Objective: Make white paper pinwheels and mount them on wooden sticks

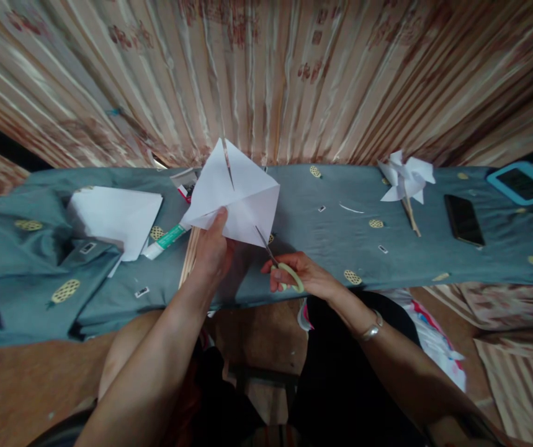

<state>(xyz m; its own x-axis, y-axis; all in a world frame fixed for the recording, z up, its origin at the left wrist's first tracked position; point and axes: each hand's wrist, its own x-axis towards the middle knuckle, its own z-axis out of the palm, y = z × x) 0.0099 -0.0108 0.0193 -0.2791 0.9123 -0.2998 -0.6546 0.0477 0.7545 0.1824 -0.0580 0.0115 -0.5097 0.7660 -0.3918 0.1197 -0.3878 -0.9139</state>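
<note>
My left hand (pixel 214 247) pinches a white paper sheet (pixel 247 202) near its lower left edge, thumb on top. Creases run across the sheet, and a slit opens inward from its top corner. In my right hand (pixel 296 273) is a pair of scissors (pixel 289 277) with pale yellow-green handles. Their blades meet the sheet's lower corner. Under the left side of the sheet lie a green and white glue stick (pixel 169 241) and several thin wooden sticks (pixel 189 257), partly covered.
A stack of white paper (pixel 117 214) lies at the left on the grey-green cloth (pixel 322 248). To the right are a white paper pinwheel (pixel 406 177) on a stick, a black phone (pixel 464 219) and a blue-framed tablet (pixel 524 183). A pleated curtain (pixel 266 81) hangs behind.
</note>
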